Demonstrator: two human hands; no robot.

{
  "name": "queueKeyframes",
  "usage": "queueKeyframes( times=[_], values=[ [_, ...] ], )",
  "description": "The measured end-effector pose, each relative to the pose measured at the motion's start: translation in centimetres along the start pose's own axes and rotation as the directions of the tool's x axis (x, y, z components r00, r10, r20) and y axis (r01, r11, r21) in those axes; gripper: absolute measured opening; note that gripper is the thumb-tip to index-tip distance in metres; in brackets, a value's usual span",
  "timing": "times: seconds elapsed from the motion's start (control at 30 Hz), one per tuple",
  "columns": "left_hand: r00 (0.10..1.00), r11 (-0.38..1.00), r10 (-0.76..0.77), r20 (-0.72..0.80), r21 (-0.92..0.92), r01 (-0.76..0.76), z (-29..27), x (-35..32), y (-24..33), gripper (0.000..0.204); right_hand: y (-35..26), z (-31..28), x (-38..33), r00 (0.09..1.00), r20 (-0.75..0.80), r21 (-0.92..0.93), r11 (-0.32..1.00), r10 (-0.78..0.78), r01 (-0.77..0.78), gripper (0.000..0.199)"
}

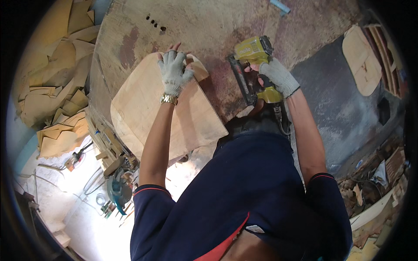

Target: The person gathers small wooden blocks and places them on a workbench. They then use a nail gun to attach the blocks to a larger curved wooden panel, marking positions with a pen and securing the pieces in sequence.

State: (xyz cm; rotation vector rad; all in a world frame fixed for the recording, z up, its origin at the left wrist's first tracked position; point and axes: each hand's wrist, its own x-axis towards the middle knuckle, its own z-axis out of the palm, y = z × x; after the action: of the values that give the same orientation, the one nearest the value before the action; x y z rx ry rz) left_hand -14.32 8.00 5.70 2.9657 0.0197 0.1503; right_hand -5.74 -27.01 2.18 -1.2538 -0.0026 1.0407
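Observation:
My left hand, in a fingerless knit glove, lies with fingers spread on the far end of a pale wooden panel with a rounded outline. By its thumb, a small wooden piece sits at the panel's far right corner; whether the thumb touches it I cannot tell. To the right, my right hand, gloved alike, is closed round the handle of a yellow-green nail gun. The gun's black magazine slants toward me, apart from the panel, and a hose trails from its lower end.
The panel rests on a large worn worktable with several dark holes and a blue piece at its far edge. Cut wood pieces pile up at left. Rounded boards lean at right. A teal power tool sits lower left.

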Motion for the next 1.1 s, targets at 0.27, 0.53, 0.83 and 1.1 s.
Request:
queueKeyframes(
  times=[0.27,0.53,0.83,1.1],
  values=[
    [0.963,0.969,-0.244,-0.115,0.009,0.247,0.7,-0.3,0.5,0.039,-5.1,-2.2,5.3,0.928,-0.351,-0.883,0.373,-0.127,-0.284,0.041],
    [0.957,0.947,-0.283,-0.058,0.142,0.289,-0.3,0.3,1.3,0.051,-2.8,9.9,6.0,0.898,0.368,-0.799,0.412,-0.242,0.439,0.068],
    [0.897,0.87,-0.436,-0.072,0.223,0.44,-0.5,2.1,-2.5,0.052,2.5,12.8,9.6,0.813,0.449,-0.761,0.317,-0.372,0.565,0.069],
    [0.881,0.867,-0.46,-0.108,0.161,0.472,-0.3,2.0,-2.0,0.035,2.4,12.7,10.1,0.8,0.49,-0.725,0.349,-0.345,0.594,0.073]
  ],
)
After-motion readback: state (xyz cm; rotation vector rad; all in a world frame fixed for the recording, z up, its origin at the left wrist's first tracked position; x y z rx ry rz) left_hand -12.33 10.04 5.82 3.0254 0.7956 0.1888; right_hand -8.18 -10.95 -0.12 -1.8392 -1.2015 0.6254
